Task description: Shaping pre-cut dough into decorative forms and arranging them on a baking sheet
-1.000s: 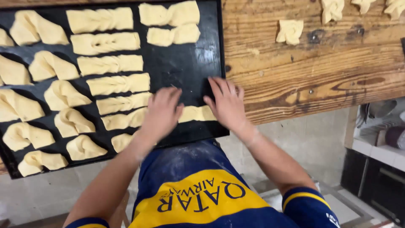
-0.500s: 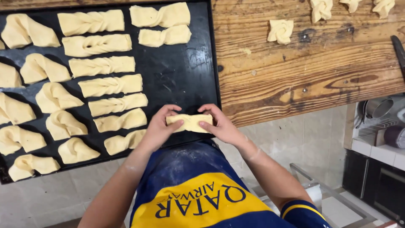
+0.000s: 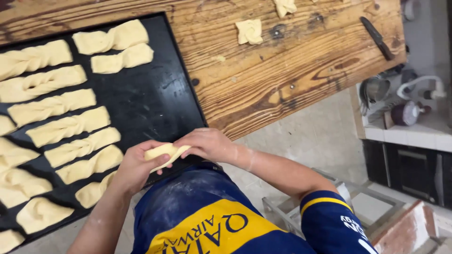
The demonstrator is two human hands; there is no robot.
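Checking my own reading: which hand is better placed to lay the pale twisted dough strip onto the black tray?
Probably the left hand: it cups the pale dough strip over the black baking tray, beside the open spot; the right hand pinches one end.

Item count, bench view

One black baking tray (image 3: 141, 101); one dough piece held in two hands (image 3: 162, 154); two loose dough pieces on the table (image 3: 249, 31); one knife (image 3: 376, 37).
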